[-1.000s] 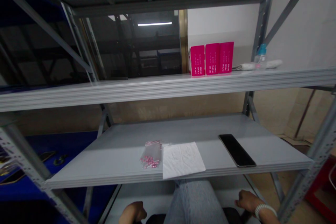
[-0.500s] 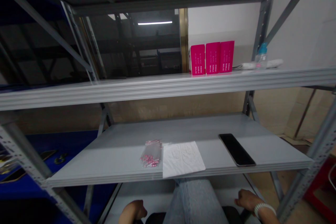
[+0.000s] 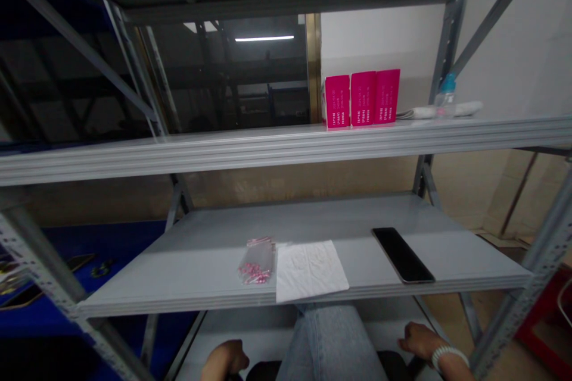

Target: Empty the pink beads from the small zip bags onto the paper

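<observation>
Almost nothing has moved since the earlier frame; both hands stay low, beneath the shelf [image 3: 187, 274]. From left to right: the left hand [image 3: 226, 360], fingers curled together around nothing visible; on the shelf, a small bag of pink pieces [image 3: 257, 262], a white paper sheet [image 3: 310, 271] and a black phone [image 3: 402, 255]; then the right hand [image 3: 422, 342], fingers likewise curled and holding nothing visible, a white beaded bracelet [image 3: 449, 357] at its wrist.

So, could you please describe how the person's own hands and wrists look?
The left hand and the right hand are bare, with no gloves or sleeves in view. The right hand also wears a white beaded bracelet at the wrist.
</observation>
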